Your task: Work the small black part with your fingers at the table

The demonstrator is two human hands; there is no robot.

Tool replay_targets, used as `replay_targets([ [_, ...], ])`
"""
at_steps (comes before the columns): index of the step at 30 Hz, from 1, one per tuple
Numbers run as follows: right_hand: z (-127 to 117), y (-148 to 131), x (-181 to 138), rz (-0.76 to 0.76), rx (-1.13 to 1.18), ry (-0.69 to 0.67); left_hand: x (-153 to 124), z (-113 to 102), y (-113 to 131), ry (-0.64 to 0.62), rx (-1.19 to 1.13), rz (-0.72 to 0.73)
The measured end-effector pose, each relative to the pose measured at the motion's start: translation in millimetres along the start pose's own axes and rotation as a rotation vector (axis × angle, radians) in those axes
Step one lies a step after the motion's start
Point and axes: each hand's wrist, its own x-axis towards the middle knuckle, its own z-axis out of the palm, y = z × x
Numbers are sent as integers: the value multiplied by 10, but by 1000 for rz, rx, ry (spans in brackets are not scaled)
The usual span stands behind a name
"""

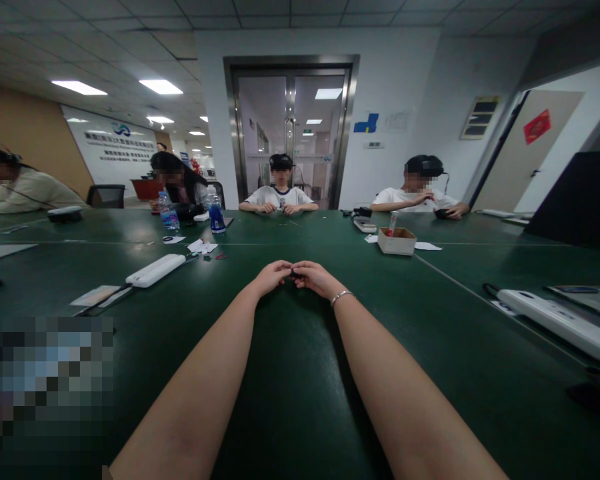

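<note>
Both my arms reach forward over a dark green table [290, 373]. My left hand [273, 277] and my right hand [316, 277] meet at their fingertips, just above or on the tabletop. Between them is a small dark object [295, 272], too small and too covered by fingers to name. Fingers of both hands are closed on it. A thin silver bracelet [342, 297] circles my right wrist.
Left of my hands lie a white power strip [157, 270], paper scraps [203, 247] and two bottles [216, 212]. To the right stand a small box [397, 243] and another power strip [555, 323]. Several people sit around the table, one person [280, 193] directly opposite.
</note>
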Motion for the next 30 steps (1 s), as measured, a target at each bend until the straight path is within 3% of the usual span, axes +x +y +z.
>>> replay_targets([
  [30,-23,12,19,7,2,-5,-19,1,-21,-16,-25,24],
])
